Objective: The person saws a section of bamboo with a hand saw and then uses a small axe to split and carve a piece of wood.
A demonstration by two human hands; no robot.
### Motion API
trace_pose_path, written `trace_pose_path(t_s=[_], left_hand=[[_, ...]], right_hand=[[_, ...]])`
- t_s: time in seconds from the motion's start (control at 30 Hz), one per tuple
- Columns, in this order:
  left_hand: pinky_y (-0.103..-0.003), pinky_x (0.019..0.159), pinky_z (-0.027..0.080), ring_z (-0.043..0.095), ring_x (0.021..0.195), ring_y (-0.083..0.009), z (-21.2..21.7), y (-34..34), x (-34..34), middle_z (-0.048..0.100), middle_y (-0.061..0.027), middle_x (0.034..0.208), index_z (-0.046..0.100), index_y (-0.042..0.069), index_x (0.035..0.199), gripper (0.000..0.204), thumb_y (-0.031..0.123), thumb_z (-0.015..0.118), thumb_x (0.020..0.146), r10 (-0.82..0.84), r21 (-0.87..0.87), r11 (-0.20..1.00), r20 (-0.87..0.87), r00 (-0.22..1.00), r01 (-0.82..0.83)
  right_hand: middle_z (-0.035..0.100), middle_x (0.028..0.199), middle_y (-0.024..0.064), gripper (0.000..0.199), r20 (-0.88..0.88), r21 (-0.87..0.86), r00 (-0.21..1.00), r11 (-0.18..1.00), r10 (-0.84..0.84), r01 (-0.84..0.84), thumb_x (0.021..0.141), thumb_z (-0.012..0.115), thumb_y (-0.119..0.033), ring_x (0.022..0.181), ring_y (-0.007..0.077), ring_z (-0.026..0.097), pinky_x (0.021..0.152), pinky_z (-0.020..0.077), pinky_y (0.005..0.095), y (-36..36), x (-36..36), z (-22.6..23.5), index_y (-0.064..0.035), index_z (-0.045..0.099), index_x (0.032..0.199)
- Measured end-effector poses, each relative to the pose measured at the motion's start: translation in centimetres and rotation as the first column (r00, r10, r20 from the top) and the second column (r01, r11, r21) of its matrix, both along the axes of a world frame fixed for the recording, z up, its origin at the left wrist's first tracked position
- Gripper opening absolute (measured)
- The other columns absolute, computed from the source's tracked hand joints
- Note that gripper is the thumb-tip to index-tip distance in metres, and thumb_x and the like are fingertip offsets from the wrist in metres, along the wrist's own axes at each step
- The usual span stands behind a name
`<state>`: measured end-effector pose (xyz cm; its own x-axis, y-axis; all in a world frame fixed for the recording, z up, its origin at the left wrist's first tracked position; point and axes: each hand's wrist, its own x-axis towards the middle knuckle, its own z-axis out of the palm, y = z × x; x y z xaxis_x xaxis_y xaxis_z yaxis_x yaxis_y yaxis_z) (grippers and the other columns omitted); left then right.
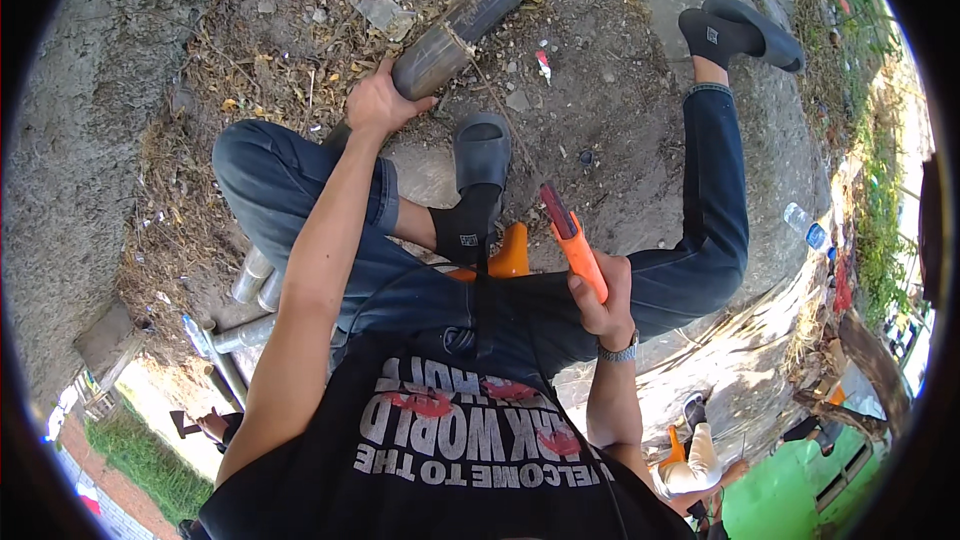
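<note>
A dark, thick bamboo pole [470,18] slants across the ground at the upper middle, with a pale, frayed ring around it. My left hand [383,103] is closed on its nearer part. In front of my right thigh, my right hand [608,300] grips an orange-handled handsaw [582,258] with a dark reddish piece at the handle's far end. From there a thin line runs toward the ring on the bamboo; it looks like the blade seen edge-on. Whether its teeth touch the bamboo cannot be made out. My sandalled foot [482,155] rests beside the pole.
Beneath me is an orange stool [512,252]. Cut bamboo pieces [252,275] lie left of my bent leg. Dry leaves and litter cover the dirt, and a plastic bottle [798,218] lies at the right. Another person [695,460] sits at the lower right; a hand holds a hatchet [185,423] at the lower left.
</note>
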<state>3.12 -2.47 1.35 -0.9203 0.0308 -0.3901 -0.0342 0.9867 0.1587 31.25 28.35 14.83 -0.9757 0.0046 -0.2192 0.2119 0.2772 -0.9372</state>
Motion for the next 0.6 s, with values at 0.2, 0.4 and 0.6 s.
trace_pose_path(t_s=[0.2, 0.4, 0.6], left_hand=[[-0.048, 0.095, 0.06, 0.075, 0.109, -0.0379, 0.2, 0.0, 0.0, 0.075, -0.0221, 0.121, 0.054, 0.007, 0.15, 0.111, 0.065, 0.09, 0.063, -0.021, 0.022, 1.0, -0.035, 0.999, 0.022], [-0.05, 0.093, 0.06, 0.075, 0.106, -0.0398, -0.3, 1.6, 0.5, 0.077, -0.0227, 0.115, 0.059, 0.005, 0.142, 0.105, 0.068, 0.089, 0.063, -0.09, 0.012, 0.996, -0.081, 0.993, 0.092], [-0.05, 0.1, 0.057, 0.072, 0.115, -0.0432, -1.6, -5.5, -4.0, 0.072, -0.0301, 0.123, 0.052, -0.002, 0.148, 0.111, 0.061, 0.09, 0.066, -0.28, 0.048, 0.96, 0.098, 0.955, 0.276]], right_hand=[[0.051, 0.057, 0.0097, 0.025, -0.111, 0.13, 0.993, 0.99, -0.041, 0.056, 0.082, 0.074, -0.022, 0.046, 0.0245, 0.051, 0.049, 0.0388, 0.036, -0.8, -0.3, 0.7, -0.0009, 0.062, 0.078], [0.069, 0.073, 0.0067, 0.013, -0.45, 0.455, 0.786, 0.649, -0.423, 0.61, 0.083, 0.076, -0.012, 0.057, 0.0228, 0.064, 0.055, 0.0464, 0.0326, 9.8, 8.8, 3.5, 0.0001, 0.076, 0.089], [0.071, 0.086, 0.0087, 0.028, -0.238, 0.772, 0.802, 0.395, -0.547, 0.498, 0.093, 0.067, -0.013, 0.073, 0.0142, 0.067, 0.072, 0.0563, 0.0276, 40.0, 12.6, 11.0, 0.0044, 0.072, 0.114]])
